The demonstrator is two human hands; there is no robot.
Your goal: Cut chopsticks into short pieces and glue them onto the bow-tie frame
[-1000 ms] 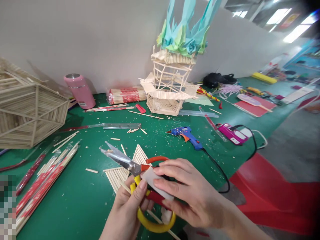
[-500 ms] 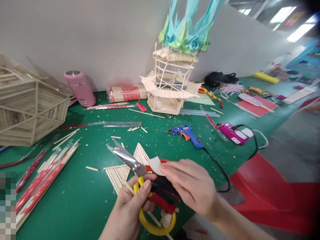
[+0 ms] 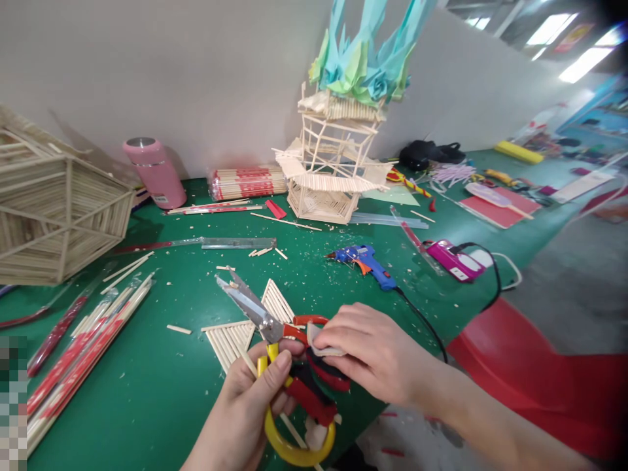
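My left hand [image 3: 262, 386] is closed round a pair of scissors [image 3: 262, 317], their blades parted and pointing to the upper left. A thin wooden stick [image 3: 293, 430] also passes through its grasp. Red-and-black handles [image 3: 314, 396] of some tool show beside the yellow loop; I cannot tell which tool they belong to. My right hand [image 3: 366, 350] pinches a small curled, off-white piece [image 3: 321, 343], perhaps paper or sandpaper, against the scissors' orange-red handle. Behind the blades, two triangular stick panels [image 3: 228, 343] lie on the green table [image 3: 161, 386].
A blue glue gun [image 3: 366, 261] lies beyond my right hand, its black cord running off the edge. Farther back stand a stick tower [image 3: 326, 196] with paper flowers and a pink flask [image 3: 156, 173]. Left are a large stick frame [image 3: 63, 222] and stick bundles [image 3: 93, 353]. A red chair [image 3: 534, 379] is right.
My right hand has moved slightly, and the off-white piece has gone from standing up to folding down along the scissors' handle. The scissors have shifted slightly in my left hand.
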